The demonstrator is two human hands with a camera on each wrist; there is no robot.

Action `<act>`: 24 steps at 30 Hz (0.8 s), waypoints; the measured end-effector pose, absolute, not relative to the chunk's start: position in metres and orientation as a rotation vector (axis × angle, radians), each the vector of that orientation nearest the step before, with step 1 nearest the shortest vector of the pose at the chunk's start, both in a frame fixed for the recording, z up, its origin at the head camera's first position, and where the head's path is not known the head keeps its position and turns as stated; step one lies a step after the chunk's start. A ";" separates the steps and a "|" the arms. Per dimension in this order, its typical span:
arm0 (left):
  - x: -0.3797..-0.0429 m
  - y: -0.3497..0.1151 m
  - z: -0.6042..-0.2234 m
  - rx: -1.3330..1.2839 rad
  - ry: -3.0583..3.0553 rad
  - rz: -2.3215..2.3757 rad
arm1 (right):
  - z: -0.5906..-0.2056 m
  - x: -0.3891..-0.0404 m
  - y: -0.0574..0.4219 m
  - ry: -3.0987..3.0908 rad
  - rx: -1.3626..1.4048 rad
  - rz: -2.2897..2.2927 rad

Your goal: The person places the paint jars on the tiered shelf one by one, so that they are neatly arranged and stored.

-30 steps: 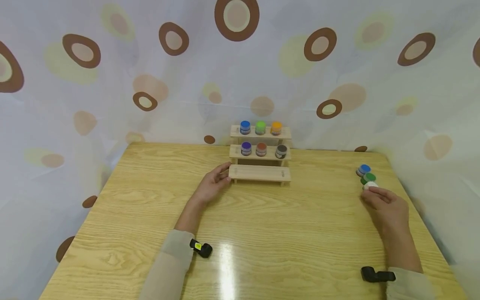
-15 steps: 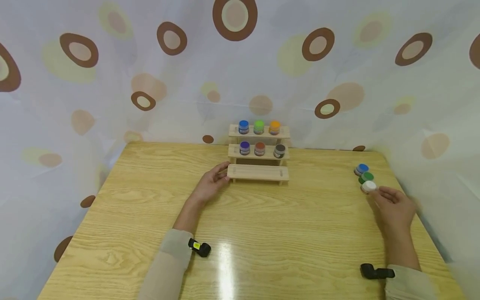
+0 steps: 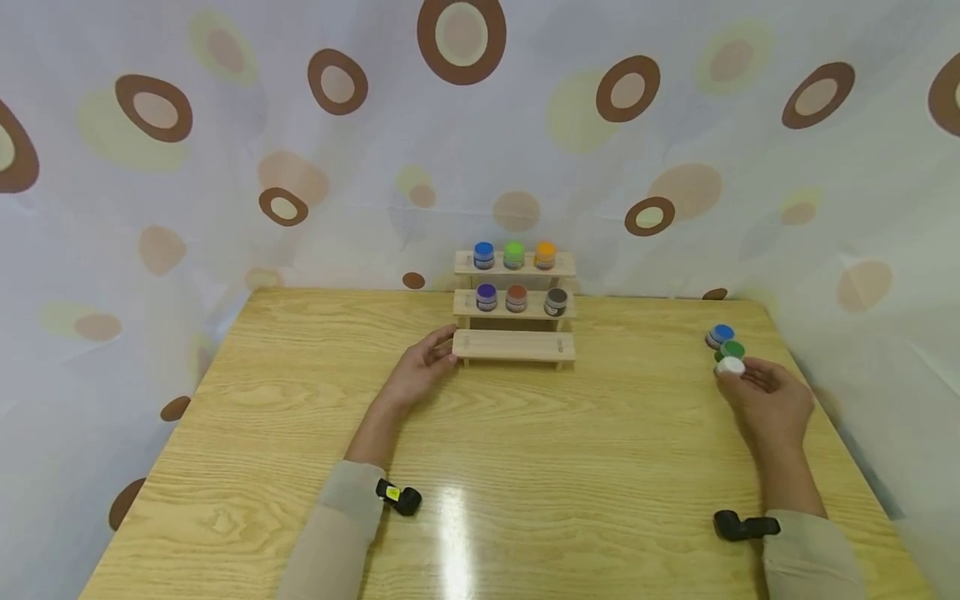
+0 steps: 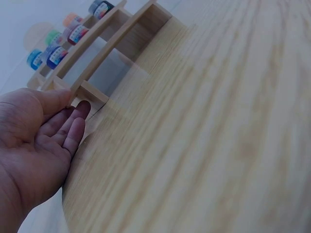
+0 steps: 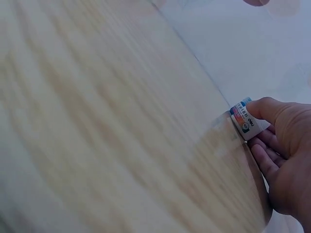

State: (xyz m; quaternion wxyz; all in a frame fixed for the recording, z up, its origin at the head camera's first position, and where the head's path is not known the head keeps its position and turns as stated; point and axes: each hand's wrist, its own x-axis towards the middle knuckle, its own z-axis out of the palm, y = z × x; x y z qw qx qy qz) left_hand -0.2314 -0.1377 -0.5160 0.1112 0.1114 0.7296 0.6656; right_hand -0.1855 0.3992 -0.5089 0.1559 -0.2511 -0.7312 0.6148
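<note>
My left hand (image 3: 418, 372) pinches the left end of the lowest step of a three-step wooden display rack (image 3: 513, 345); thumb and fingertips meet that end in the left wrist view. At the table's right side my right hand (image 3: 776, 402) holds a small white-lidded paint jar (image 3: 730, 367) between thumb and fingers. Its printed label faces the camera in the right wrist view, where the white jar (image 5: 247, 121) looks upright but slightly tilted by the view. Just behind it stand a green-lidded paint jar (image 3: 731, 349) and a blue-lidded paint jar (image 3: 721, 334).
On the rack's top step are blue (image 3: 483, 256), light green (image 3: 513, 256) and orange (image 3: 545, 256) jars. Its middle step bears purple (image 3: 486, 297), brown-red (image 3: 516, 298) and black (image 3: 556, 302) ones. A patterned curtain (image 3: 450, 167) hangs behind the wooden table (image 3: 570, 467).
My right hand drew back slightly from the white-lidded jar, then came in again and took hold of it. The left hand stays at the rack; the head view shifted a little.
</note>
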 end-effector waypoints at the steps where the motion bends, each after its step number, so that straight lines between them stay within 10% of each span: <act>1: -0.231 -0.138 -0.516 0.332 2.141 1.954 | -0.510 -0.187 0.399 -2.118 -0.724 1.734; 24: -0.234 -0.139 -0.521 0.364 2.146 1.957 | -0.500 -0.196 0.360 -2.238 -0.292 1.780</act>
